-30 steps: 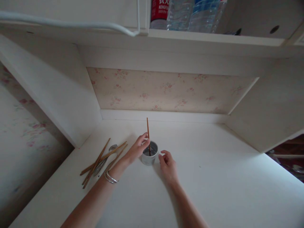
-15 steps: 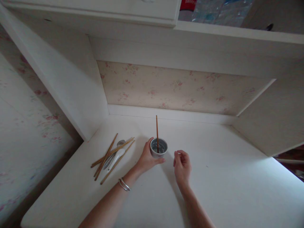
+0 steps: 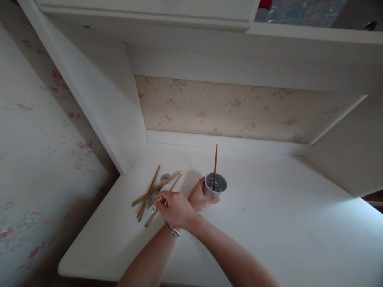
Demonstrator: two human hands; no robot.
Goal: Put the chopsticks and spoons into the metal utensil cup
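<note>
A small grey metal cup (image 3: 210,193) stands on the white desk (image 3: 284,227) with one brown chopstick (image 3: 215,161) upright in it. My left hand (image 3: 197,197), a bracelet at its wrist, is wrapped round the cup's left side. Crossing over that wrist, my right hand (image 3: 176,208) reaches left to a loose pile of chopsticks (image 3: 149,192) with metal spoons (image 3: 164,177) among them. Its fingers are curled and pinch one chopstick at the pile's near edge.
The desk sits in a white alcove with a side panel (image 3: 113,119) close on the left and floral wallpaper (image 3: 239,107) at the back. A shelf (image 3: 299,36) above holds water bottles. The desk's front edge runs near the bottom left.
My left hand let go of the upright chopstick and took hold of the cup. My right hand swung from the cup's right across my left wrist to the chopstick pile.
</note>
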